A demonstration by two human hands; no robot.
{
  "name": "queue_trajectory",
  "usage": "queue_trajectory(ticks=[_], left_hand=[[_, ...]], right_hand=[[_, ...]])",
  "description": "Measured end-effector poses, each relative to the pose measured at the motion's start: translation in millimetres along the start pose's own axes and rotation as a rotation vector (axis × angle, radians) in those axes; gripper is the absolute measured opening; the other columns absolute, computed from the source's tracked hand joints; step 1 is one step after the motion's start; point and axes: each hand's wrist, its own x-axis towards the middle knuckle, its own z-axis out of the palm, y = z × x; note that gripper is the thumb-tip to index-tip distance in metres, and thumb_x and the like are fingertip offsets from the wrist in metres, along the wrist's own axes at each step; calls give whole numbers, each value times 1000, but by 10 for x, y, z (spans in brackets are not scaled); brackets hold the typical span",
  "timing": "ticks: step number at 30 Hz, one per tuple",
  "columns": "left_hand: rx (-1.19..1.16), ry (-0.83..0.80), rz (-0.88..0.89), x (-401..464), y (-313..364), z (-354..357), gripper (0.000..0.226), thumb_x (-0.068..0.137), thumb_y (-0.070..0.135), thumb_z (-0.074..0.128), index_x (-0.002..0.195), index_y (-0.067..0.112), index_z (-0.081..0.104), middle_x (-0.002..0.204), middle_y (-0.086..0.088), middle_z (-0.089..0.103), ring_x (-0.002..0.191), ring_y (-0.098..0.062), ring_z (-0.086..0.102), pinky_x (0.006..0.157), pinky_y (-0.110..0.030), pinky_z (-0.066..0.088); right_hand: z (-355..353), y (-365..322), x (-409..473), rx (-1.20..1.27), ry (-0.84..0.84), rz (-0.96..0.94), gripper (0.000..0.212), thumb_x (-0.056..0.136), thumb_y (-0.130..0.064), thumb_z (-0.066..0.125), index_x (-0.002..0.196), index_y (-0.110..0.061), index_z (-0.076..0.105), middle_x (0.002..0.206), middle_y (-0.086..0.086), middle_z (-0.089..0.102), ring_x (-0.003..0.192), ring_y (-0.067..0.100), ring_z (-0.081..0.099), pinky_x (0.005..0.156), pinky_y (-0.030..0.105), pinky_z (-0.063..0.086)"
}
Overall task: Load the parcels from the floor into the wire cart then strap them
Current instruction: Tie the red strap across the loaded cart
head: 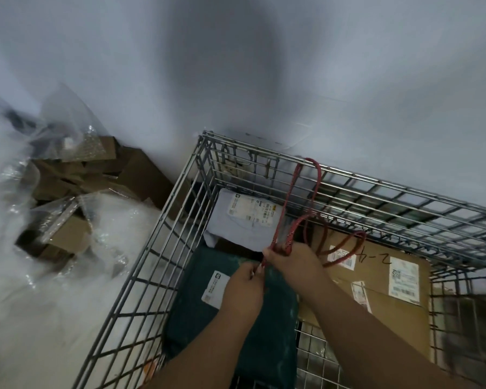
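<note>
A wire cart stands against a pale wall. Inside lie a dark green bagged parcel, a white bagged parcel at the far end, and a brown cardboard box with labels on the right. A red rope is looped over the cart's far rim and hangs down in loops above the parcels. My right hand grips several strands of the rope. My left hand pinches a rope end just below it, over the green parcel.
Left of the cart, on the floor, lies a heap of flattened cardboard pieces and clear plastic and bubble wrap. The wall runs close behind the cart.
</note>
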Motion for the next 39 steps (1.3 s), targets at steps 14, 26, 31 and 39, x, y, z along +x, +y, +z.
queue_trajectory(ticks=[14, 26, 31, 39], left_hand=[[466, -250, -70, -752, -738, -389, 19, 101, 38, 43, 105, 24, 55, 100, -2, 62, 82, -12, 57, 67, -26, 44], [754, -542, -160, -1030, -899, -682, 28, 84, 42, 62, 86, 15, 70, 77, 0, 58, 72, -16, 52, 64, -27, 40], [705, -599, -177, -1077, -1043, -814, 24, 79, 40, 71, 82, 17, 74, 77, 3, 64, 77, -15, 58, 73, -30, 45], [573, -734, -179, -1404, -1194, -926, 11, 87, 19, 70, 92, 11, 75, 74, 6, 63, 62, -4, 54, 59, -17, 43]], right_hand=[[485, 449, -668, -217, -380, 66, 20, 89, -31, 68, 84, -13, 73, 82, 7, 73, 73, 20, 66, 71, 36, 55], [805, 770, -1294, -316, -475, 37, 6, 82, -26, 76, 83, -21, 73, 69, -10, 66, 62, -2, 56, 53, 13, 39], [938, 850, -1477, -262, -442, 47, 5, 79, -24, 80, 82, -24, 76, 75, -11, 71, 69, -1, 62, 65, 15, 47], [1047, 1023, -1979, 6, -445, 119, 5, 84, -14, 75, 83, -19, 75, 67, -13, 69, 63, -4, 60, 61, 10, 44]])
